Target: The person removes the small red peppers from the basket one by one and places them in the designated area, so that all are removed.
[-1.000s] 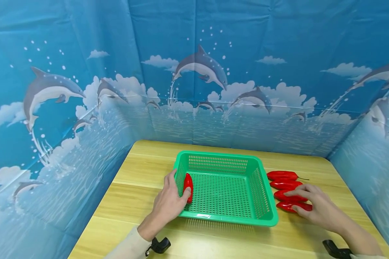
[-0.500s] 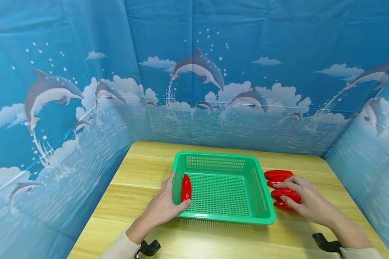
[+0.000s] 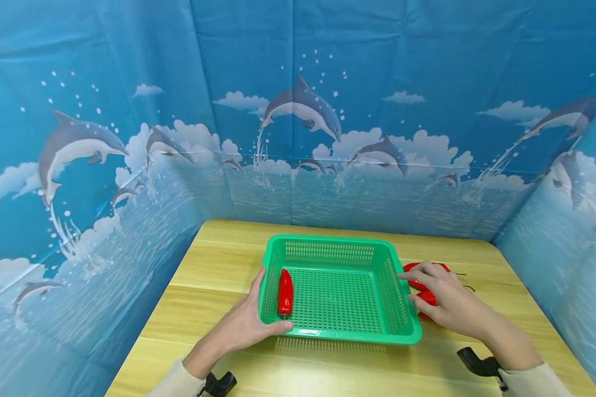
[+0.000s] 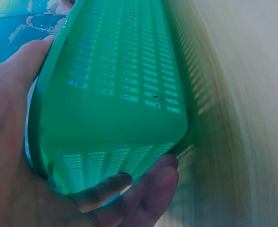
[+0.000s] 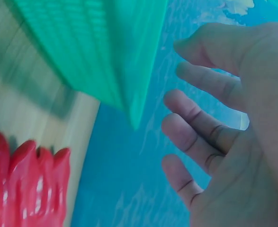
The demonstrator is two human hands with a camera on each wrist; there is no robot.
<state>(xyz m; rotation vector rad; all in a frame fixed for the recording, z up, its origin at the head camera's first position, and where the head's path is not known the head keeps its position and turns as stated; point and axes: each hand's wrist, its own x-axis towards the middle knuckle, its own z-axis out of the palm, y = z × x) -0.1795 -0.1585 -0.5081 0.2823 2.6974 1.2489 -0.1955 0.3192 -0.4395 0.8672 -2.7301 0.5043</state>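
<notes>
A green plastic basket (image 3: 328, 240) with slotted walls is on the table, and one red chili pepper (image 3: 285, 291) lies along its left side. My left hand (image 3: 242, 325) grips the basket's near left corner. In the left wrist view the thumb is at the rim, while the fingers (image 4: 157, 194) curl against the outer wall (image 4: 115, 118). Over the basket's right rim hovers my right hand (image 3: 447, 300), fingers spread and slightly bent, nothing between them. Several red chili peppers (image 5: 27, 184) lie side by side right of the basket; in the head view this hand partly covers them.
The pale wooden table (image 3: 203, 275) extends around the basket. A blue curtain (image 3: 298, 187) printed with dolphins stands behind it and on both sides. A black wrist camera mount (image 3: 478, 364) sits below the right wrist; another mount (image 3: 220, 384) is below the left.
My right hand has moved left from above the loose peppers to the basket's right rim, holding nothing. My left thumb has slid off the pepper in the basket to the near rim.
</notes>
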